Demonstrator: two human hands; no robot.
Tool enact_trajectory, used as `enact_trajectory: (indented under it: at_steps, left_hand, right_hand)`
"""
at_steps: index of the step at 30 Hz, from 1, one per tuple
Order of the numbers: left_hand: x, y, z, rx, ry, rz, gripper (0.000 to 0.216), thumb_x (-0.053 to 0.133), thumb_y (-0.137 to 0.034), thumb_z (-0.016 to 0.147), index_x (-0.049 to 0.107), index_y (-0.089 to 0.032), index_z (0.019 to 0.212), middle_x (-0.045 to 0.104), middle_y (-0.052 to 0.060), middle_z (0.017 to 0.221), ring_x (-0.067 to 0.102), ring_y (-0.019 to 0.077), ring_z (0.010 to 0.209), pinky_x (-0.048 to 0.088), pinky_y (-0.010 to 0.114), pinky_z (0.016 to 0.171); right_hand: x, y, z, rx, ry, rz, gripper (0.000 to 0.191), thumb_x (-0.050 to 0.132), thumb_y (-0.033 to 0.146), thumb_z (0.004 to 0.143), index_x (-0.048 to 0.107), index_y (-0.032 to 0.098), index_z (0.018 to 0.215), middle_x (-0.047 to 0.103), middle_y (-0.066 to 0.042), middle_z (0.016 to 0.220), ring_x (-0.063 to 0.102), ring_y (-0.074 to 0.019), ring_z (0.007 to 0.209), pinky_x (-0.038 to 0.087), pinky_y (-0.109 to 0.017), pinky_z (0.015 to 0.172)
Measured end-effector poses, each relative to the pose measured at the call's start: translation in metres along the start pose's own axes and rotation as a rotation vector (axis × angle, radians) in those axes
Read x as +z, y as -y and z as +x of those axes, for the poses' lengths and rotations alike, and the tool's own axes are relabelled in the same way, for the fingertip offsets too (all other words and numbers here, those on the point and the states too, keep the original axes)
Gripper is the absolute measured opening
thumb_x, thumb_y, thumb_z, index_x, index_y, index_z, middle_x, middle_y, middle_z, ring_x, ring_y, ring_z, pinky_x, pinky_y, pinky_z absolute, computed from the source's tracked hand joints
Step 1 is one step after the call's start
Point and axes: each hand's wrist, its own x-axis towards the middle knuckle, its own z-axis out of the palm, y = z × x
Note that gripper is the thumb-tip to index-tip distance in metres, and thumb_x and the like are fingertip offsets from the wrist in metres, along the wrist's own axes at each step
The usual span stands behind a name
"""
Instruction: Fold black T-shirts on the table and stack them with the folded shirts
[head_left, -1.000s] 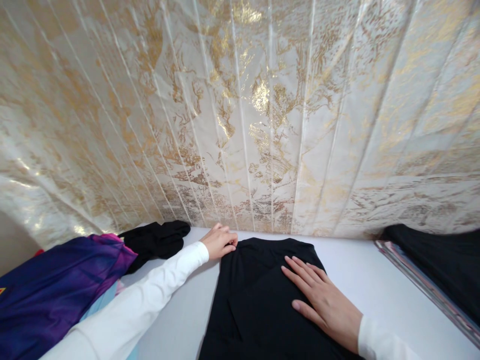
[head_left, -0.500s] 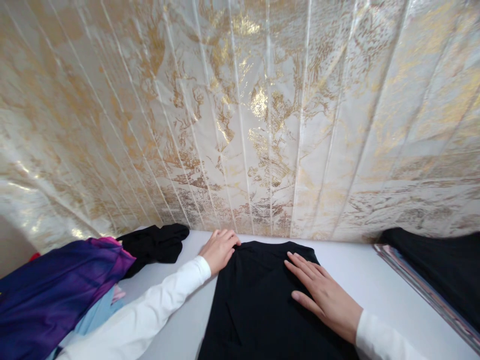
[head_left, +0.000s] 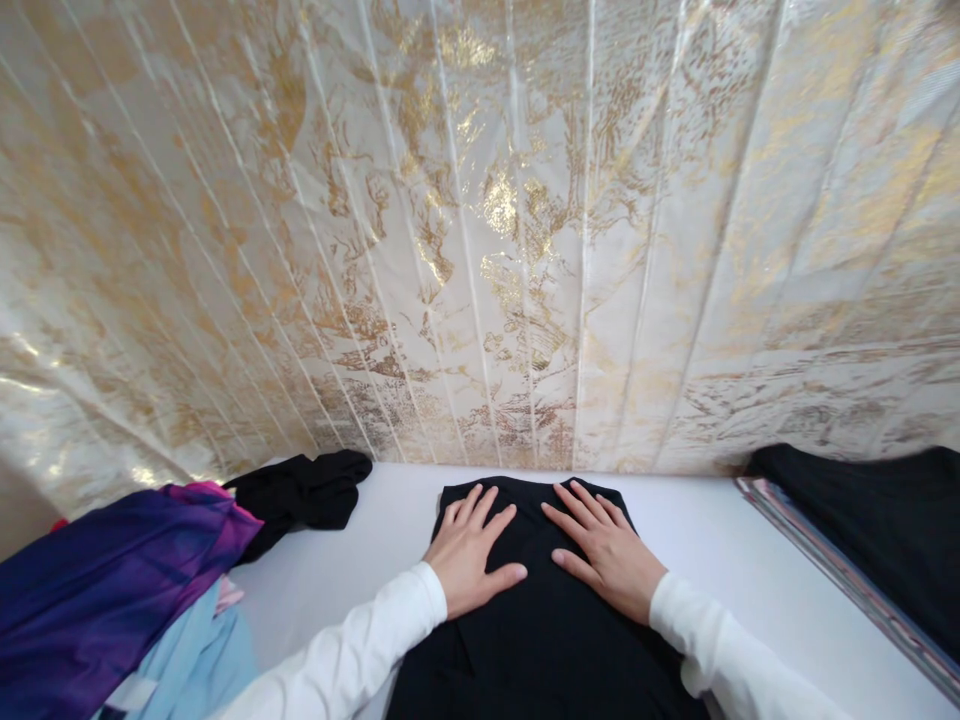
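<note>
A black garment (head_left: pixel 547 640) lies spread on the white table (head_left: pixel 390 520), its far edge toward the wall; its lower part runs out of view, so I cannot tell its exact kind. My left hand (head_left: pixel 472 555) rests flat on the upper left of the cloth, fingers spread. On the upper right, my right hand (head_left: pixel 604 550) is also laid flat with its fingers apart. Both palms face down and neither hand grips the fabric. Bare black cloth shows between the two thumbs.
At left lie a purple-blue garment (head_left: pixel 112 580), a light blue cloth (head_left: pixel 199 650) and a crumpled black cloth (head_left: pixel 307 495). A stack of folded clothes (head_left: pixel 847 580) with a black piece (head_left: pixel 877 520) on top stands at right. A gold-patterned covering (head_left: pixel 480 250) hangs behind the table.
My left hand has left the garment's far left corner and come down flat on the cloth, fingers spread. My right hand has shifted slightly left and away from me, still flat.
</note>
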Motion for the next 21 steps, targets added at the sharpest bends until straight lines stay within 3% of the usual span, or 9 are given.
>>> enact_trajectory:
  at_steps: [3,5,10,15,21]
  left_hand:
    - [-0.004,-0.004,-0.002,0.009,-0.052,-0.017,0.071,0.056,-0.063,0.076,0.04,-0.028,0.135,0.032,0.012,0.143,0.025,0.0356,0.132,0.025,0.052,0.104]
    - [-0.011,-0.004,-0.002,0.035,-0.117,-0.01,0.067,0.056,-0.06,0.077,0.042,-0.025,0.133,0.039,0.011,0.136,0.034,0.0312,0.125,0.029,0.047,0.102]
    - [-0.039,0.023,0.013,-0.147,-0.215,0.158,0.018,0.047,-0.025,0.09,0.056,-0.018,0.105,0.056,0.006,0.105,0.05,0.0211,0.102,0.037,0.035,0.09]
    - [-0.051,0.054,0.034,-0.168,-0.104,0.214,0.008,0.058,-0.016,0.081,0.063,-0.021,0.076,0.059,0.003,0.089,0.053,0.021,0.093,0.039,0.032,0.081]
    - [-0.052,0.049,0.042,-0.187,0.008,0.265,0.006,0.066,-0.018,0.075,0.065,-0.021,0.07,0.063,0.003,0.084,0.054,0.023,0.092,0.039,0.034,0.08]
  right_hand:
    - [-0.001,0.0,0.0,0.005,0.005,-0.003,0.059,0.03,0.061,0.089,0.035,0.031,0.139,0.021,-0.005,0.151,0.011,-0.0268,0.139,0.017,-0.053,0.109]
    - [-0.001,-0.001,0.0,0.003,0.006,-0.003,0.06,0.03,0.061,0.089,0.034,0.031,0.14,0.021,-0.005,0.151,0.011,-0.0268,0.139,0.017,-0.053,0.109]
    - [-0.002,-0.001,-0.001,-0.006,-0.002,0.013,0.06,0.03,0.061,0.089,0.035,0.03,0.139,0.024,-0.007,0.15,0.014,-0.0269,0.138,0.018,-0.052,0.109]
    - [-0.003,0.0,-0.001,0.0,-0.012,0.011,0.06,0.03,0.061,0.089,0.036,0.029,0.139,0.026,-0.008,0.15,0.017,-0.027,0.138,0.019,-0.052,0.108]
    - [-0.004,0.001,-0.001,0.008,-0.003,0.018,0.059,0.032,0.06,0.089,0.037,0.029,0.139,0.025,-0.007,0.15,0.017,-0.0264,0.138,0.018,-0.051,0.109]
